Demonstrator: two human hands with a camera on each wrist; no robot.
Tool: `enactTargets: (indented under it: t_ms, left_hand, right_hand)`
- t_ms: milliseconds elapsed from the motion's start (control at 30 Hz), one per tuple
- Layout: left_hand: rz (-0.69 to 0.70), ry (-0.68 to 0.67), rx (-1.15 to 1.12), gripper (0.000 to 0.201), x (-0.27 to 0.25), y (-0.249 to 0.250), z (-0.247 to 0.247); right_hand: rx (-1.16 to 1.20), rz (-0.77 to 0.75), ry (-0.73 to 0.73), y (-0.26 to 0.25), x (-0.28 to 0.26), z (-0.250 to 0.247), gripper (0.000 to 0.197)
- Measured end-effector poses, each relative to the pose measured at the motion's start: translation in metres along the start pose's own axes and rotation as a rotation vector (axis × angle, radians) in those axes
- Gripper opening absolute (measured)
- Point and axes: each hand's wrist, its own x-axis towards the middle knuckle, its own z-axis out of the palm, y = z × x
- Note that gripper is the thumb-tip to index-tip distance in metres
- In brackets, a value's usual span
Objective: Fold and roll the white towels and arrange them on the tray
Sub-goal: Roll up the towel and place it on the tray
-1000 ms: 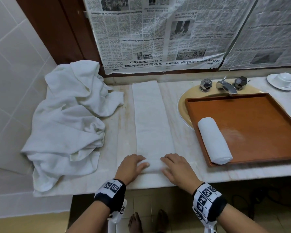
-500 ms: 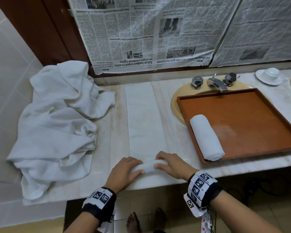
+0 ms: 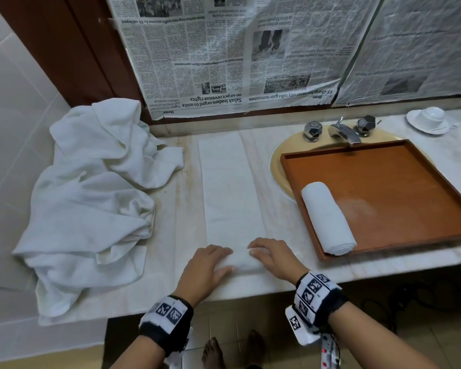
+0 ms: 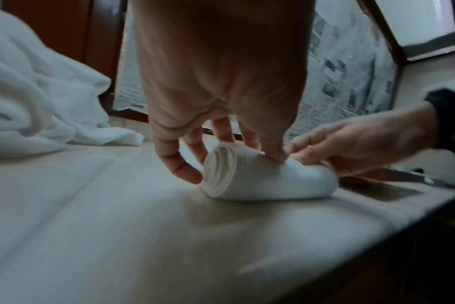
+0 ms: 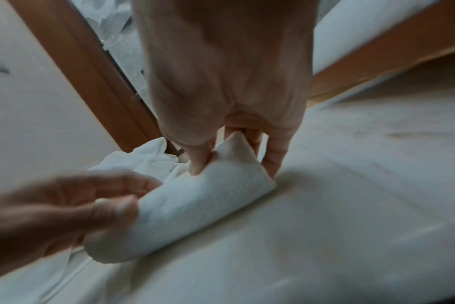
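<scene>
White terry cloth, a folded towel [image 3: 230, 193] lies as a long strip on the marble desk [image 3: 277, 235], its near end wound into a short roll. The left hand [image 3: 205, 267] and right hand [image 3: 273, 258] both curl over that roll, thumbs pressed into it. At 3 o'clock, a wooden tray [image 3: 410, 187] holds one rolled towel [image 3: 328, 218]. At 9 o'clock sits a heap of loose towels [image 3: 91, 198].
</scene>
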Motion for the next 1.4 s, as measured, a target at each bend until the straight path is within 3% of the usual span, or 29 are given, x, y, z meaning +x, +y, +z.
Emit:
enactTargets:
  t_ms: [67,167,300,367,500,600,667,833,1067,1267,1400]
  left_hand:
    - [0.006,-0.029,0.022,0.06,-0.01,-0.002,0.007]
    - [-0.034,-0.045,0.003,0.064,-0.015,-0.008,0.011]
    - [-0.106,-0.166,-0.068,0.066,0.004,-0.007,0.001]
    - [-0.128,-0.209,-0.11,0.063,0.014,-0.005,-0.007]
    - [-0.103,-0.175,-0.087,0.048,0.015,-0.006,-0.001]
    - [-0.02,-0.015,0.013,0.062,0.0,-0.006,0.008]
    - [0.017,-0.009,0.118,0.073,-0.009,-0.002,0.012]
    - [-0.085,-0.023,0.208,0.085,-0.009,0.001,0.016]
    - [-0.056,-0.022,0.261,0.085,-0.004,0.005,0.01]
    - [-0.075,-0.077,0.26,0.099,-0.012,0.002,0.007]
    - [-0.016,-0.012,0.315,0.072,-0.009,0.004,0.01]
  right_hand:
    - [0.076,0.065,-0.048,-0.002,-0.001,-0.003,0.013]
    - [0.087,0.096,-0.066,-0.002,-0.008,0.002,0.011]
    - [-0.388,-0.198,0.067,0.004,-0.018,0.019,0.021]
    - [-0.498,-0.279,0.073,0.006,-0.024,0.024,0.033]
    - [-0.534,-0.244,0.023,0.011,-0.023,0.025,0.057]
    - [-0.382,-0.117,-0.092,0.007,-0.012,0.016,0.075]
    - [-0.313,-0.065,-0.128,0.003,-0.007,0.01,0.081]
    - [-0.198,-0.001,-0.123,-0.001,0.004,0.006,0.046]
    - [-0.155,0.085,-0.111,-0.005,0.003,0.004,0.044]
    - [-0.308,0.022,-0.09,-0.012,-0.009,0.003,0.027]
    - [-0.313,0.002,-0.052,-0.007,-0.013,0.009,0.024]
